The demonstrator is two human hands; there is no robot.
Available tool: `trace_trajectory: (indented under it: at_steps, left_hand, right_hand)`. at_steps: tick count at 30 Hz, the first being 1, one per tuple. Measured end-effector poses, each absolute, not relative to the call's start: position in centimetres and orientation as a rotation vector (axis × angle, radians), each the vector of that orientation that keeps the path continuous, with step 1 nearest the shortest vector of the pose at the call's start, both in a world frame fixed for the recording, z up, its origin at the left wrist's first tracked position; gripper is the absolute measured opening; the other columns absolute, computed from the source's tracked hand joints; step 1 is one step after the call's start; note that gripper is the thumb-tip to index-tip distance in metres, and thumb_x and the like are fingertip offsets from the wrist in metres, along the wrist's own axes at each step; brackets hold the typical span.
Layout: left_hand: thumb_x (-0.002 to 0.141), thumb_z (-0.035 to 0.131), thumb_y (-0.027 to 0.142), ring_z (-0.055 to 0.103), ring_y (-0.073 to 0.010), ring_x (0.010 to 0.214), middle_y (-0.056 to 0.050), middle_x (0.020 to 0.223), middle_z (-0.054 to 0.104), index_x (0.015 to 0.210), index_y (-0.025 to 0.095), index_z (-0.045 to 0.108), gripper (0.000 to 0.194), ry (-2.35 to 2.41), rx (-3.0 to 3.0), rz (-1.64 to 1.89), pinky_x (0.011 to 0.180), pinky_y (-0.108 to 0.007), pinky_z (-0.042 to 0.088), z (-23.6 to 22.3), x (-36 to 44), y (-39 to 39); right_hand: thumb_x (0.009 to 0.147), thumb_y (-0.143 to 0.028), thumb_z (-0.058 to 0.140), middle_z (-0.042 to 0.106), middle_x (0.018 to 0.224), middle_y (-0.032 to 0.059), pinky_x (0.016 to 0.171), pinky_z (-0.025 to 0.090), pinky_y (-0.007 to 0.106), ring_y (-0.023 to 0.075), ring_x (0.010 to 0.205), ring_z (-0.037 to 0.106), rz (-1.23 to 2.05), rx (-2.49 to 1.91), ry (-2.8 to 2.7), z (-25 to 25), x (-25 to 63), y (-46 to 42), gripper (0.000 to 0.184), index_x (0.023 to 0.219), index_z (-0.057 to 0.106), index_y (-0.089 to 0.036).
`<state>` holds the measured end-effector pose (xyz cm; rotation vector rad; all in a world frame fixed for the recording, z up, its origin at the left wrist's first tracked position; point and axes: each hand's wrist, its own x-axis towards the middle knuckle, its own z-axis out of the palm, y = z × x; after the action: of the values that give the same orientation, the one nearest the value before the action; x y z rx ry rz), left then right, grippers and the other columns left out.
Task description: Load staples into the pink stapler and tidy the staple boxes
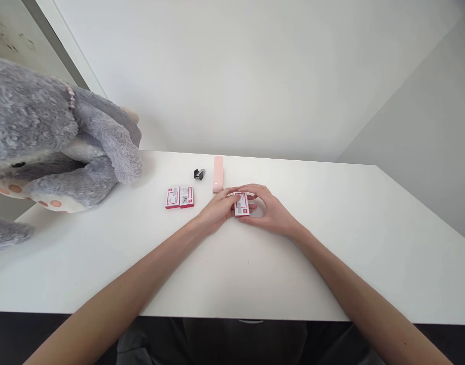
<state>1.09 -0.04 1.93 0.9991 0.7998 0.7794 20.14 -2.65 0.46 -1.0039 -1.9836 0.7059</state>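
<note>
Both hands hold one small red-and-white staple box [241, 205] above the white table. My left hand [219, 209] grips it from the left, with the thumb lying over its printed face. Curled round the box's right side, my right hand [268, 210] has its thumb at the lower edge and its fingers at the upper edge. What lies behind the box is hidden. Beyond the left hand lies a pink stapler [218, 172], and to its left a black staple remover [199, 174]. Two similar staple boxes, one on the left [173, 197] and one on the right [186, 196], lie side by side.
A large grey plush toy [99, 137] leans over the left end of the white table [354, 228]. The wall [232, 76] rises straight behind the table's back edge. The table's front edge runs beneath both forearms.
</note>
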Motion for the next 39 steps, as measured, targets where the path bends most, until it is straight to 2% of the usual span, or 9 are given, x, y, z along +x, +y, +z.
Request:
trace_trajectory:
  at_steps: [4,8,11,16,19,23,26,30,39]
  left_hand:
    - [0.098,0.063,0.024,0.077,-0.0265,0.102,-0.018,0.125,0.074,0.121,0.015,0.066,0.025,0.813,0.98,0.779,0.103,-0.05,0.056,2.1,1.1,-0.1]
    - [0.102,0.06,0.036,0.076,-0.0273,0.105,-0.017,0.124,0.075,0.115,0.015,0.066,0.025,0.805,0.966,0.792,0.103,-0.048,0.055,2.2,1.2,-0.2]
    - [0.103,0.059,0.043,0.076,-0.0274,0.108,-0.018,0.121,0.075,0.11,0.013,0.068,0.031,0.773,0.986,0.786,0.106,-0.048,0.054,2.4,1.2,-0.3]
    - [0.1,0.063,0.041,0.074,-0.0262,0.109,-0.017,0.117,0.077,0.107,0.014,0.068,0.029,0.82,1.09,0.735,0.109,-0.045,0.053,2.3,1.1,-0.4]
    - [0.099,0.064,0.049,0.077,-0.0254,0.098,-0.014,0.112,0.079,0.12,0.018,0.063,0.038,0.902,1.225,0.74,0.102,-0.044,0.056,2.3,1.0,-0.5]
    - [0.099,0.06,0.048,0.075,-0.0187,0.07,-0.006,0.096,0.079,0.142,0.023,0.048,0.051,1.003,1.52,0.966,0.078,-0.035,0.059,3.2,0.7,-0.9]
    - [0.101,0.053,0.042,0.067,-0.0136,0.058,0.002,0.078,0.073,0.14,0.026,0.051,0.042,1.128,1.762,1.182,0.067,-0.027,0.053,4.1,-0.1,-0.7]
    - [0.101,0.048,0.034,0.061,-0.013,0.058,0.004,0.076,0.07,0.135,0.025,0.052,0.035,1.394,1.872,1.403,0.064,-0.025,0.046,4.6,-1.8,0.7]
    - [0.086,0.059,0.023,0.04,-0.0123,0.048,0.012,0.052,0.039,0.114,0.026,0.057,0.029,1.824,1.987,1.43,0.064,-0.025,0.036,3.9,-3.2,2.6]
  right_hand:
    - [0.086,-0.032,0.079,0.064,0.141,0.0039,0.108,0.053,0.05,0.0294,0.134,0.056,0.731,-1.05,-1.957,0.4,20.2,-2.7,0.056,0.138,0.059,-0.036]
    - [0.084,-0.034,0.079,0.062,0.143,0.0046,0.104,0.055,0.05,0.0295,0.127,0.06,0.726,-1.104,-1.909,0.3,20.4,-2.6,0.059,0.139,0.058,-0.035]
    - [0.084,-0.035,0.08,0.061,0.146,0.0046,0.106,0.053,0.05,0.029,0.126,0.061,0.727,-1.136,-1.854,0.2,20.6,-2.5,0.06,0.14,0.057,-0.035]
    - [0.084,-0.039,0.081,0.059,0.149,0.0049,0.108,0.05,0.051,0.0294,0.127,0.06,0.703,-1.158,-1.804,-0.2,20.7,-2.3,0.064,0.142,0.056,-0.037]
    - [0.083,-0.043,0.083,0.056,0.153,0.0066,0.109,0.05,0.052,0.031,0.135,0.056,0.699,-1.113,-1.789,0.0,20.7,-2.3,0.073,0.147,0.05,-0.037]
    - [0.088,-0.046,0.078,0.052,0.157,0.0096,0.108,0.051,0.05,0.0298,0.142,0.052,0.664,-1.057,-1.702,0.3,20.5,-2.1,0.077,0.153,0.04,-0.036]
    - [0.094,-0.046,0.07,0.055,0.151,0.0107,0.106,0.052,0.048,0.0277,0.138,0.055,0.64,-1.064,-1.629,0.1,20.6,-1.7,0.067,0.153,0.039,-0.035]
    - [0.097,-0.044,0.065,0.059,0.145,0.0116,0.104,0.053,0.049,0.0272,0.134,0.058,0.641,-1.11,-1.589,-0.6,20.7,-1.4,0.059,0.15,0.042,-0.033]
    - [0.097,-0.038,0.062,0.066,0.134,0.0099,0.097,0.056,0.047,0.0266,0.125,0.062,0.62,-1.155,-1.629,-0.7,20.7,-1.5,0.046,0.142,0.051,-0.031]
